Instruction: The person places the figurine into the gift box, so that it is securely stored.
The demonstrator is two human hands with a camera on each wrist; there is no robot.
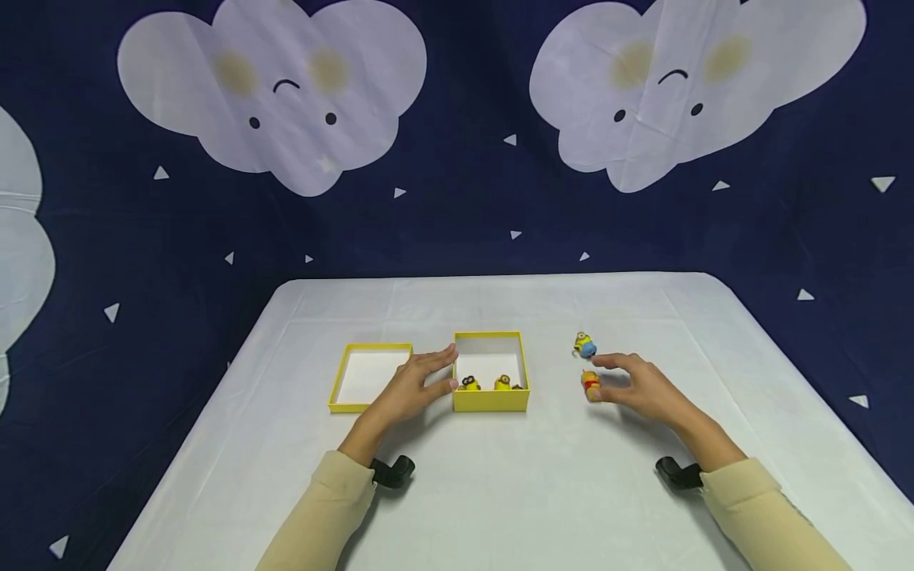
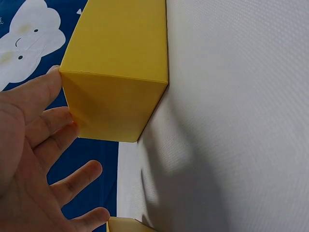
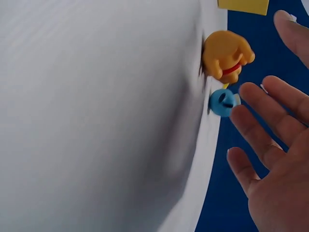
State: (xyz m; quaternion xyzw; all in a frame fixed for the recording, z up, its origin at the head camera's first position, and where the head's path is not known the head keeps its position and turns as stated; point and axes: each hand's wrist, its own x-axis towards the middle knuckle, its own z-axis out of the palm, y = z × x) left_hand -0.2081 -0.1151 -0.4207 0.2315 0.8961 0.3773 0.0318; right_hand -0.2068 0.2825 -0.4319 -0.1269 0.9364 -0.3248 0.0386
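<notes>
My left hand [image 1: 408,390] touches the left wall of a yellow box [image 1: 491,401] with its fingertips, its fingers fairly straight. Inside the box, the heads of minion figurines [image 1: 470,384] show above the front wall; their lower parts are hidden. Over on the right, my right hand [image 1: 648,388] hovers with thumb and fingers spread around a Winnie the Pooh figurine [image 1: 590,384] in a red shirt. In the right wrist view a gap separates those fingers from the orange Pooh body [image 3: 223,47]. A yellow-and-blue minion figurine [image 1: 585,346] lies just behind Pooh, near the right fingertips.
A shallow yellow-rimmed lid [image 1: 334,388] with a white inside lies left of the box, partly behind the left hand. Everything rests on a white-covered table [image 1: 543,492]. Behind it hangs a dark blue cloth [image 1: 471,214] with cloud prints.
</notes>
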